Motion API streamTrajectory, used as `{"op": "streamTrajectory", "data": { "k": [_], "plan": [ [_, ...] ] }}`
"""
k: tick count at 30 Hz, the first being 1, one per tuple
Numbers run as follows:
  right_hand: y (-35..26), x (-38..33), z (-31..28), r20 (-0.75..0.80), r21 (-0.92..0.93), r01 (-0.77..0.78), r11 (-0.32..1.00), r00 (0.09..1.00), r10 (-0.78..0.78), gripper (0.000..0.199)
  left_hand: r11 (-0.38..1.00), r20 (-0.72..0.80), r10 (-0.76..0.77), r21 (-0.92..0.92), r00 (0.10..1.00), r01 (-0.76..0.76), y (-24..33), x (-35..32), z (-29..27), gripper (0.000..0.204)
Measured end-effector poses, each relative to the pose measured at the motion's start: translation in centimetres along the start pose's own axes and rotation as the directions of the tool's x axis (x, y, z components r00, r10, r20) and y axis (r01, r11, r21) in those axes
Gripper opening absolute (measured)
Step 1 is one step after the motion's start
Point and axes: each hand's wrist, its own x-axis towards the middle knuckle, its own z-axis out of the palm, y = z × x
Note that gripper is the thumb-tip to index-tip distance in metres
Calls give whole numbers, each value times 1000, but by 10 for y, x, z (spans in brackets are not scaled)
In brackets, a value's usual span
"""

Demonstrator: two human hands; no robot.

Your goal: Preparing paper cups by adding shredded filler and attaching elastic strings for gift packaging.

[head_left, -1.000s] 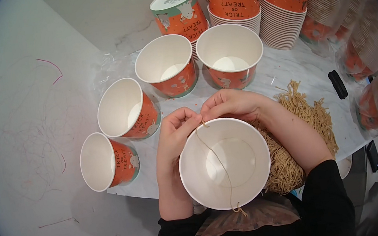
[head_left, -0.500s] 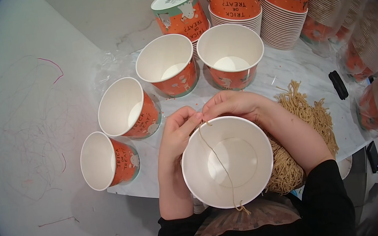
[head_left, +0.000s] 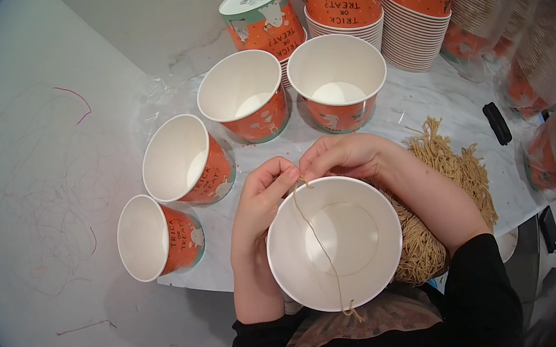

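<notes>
1. Slightly nearer the person's body than half a second earlier, the held tub (head_left: 363,232) had shifted down the view; both hands had kept almost the same place.
2. It sat mouth-up between the forearms at the table's near edge; whatever supported it from below was hidden.
3. One thin tan string (head_left: 317,235) crossed its mouth from the far rim to the near rim, where it ended in a small frayed knot.
4. The left hand (head_left: 259,193) was closed to a pinch, thumb against forefinger, on the string's end at the far rim.
5. The right hand (head_left: 338,157) met it there, thumb and fingertips pressed together on the same end, its other fingers curled.
6. Beside the right forearm lay a bundle of tan strings (head_left: 456,167).
7. Four open orange tubs (head_left: 185,238) curved around the far and left sides of the marbled table (head_left: 416,102).
8. Behind them stood upside-down nested stacks (head_left: 418,36).
</notes>
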Motion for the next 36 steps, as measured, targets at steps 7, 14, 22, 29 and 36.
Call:
{"op": "streamTrajectory", "data": {
  "k": [7,14,22,29,36],
  "plan": [
    [-2,-3,4,5,-72,38,997,999,-38,3,998,11,-28,-53,1000,28,-1,1,-1,17],
    [-4,-3,9,-96,-92,96,991,990,-105,5,997,-19,-20,-70,1000,19,2,-2,2,17],
    [-2,1,12,-198,-91,139,986,968,-155,6,996,-42,-3,-90,999,-1,3,-2,-1,16],
    [-8,-5,16,-222,-176,136,975,959,-174,13,997,-26,-15,-75,1000,13,4,0,-6,16],
    [-43,-42,16,-64,-571,187,799,960,-271,21,996,-137,-67,-67,988,58,2,6,-5,16]
  ]
}}
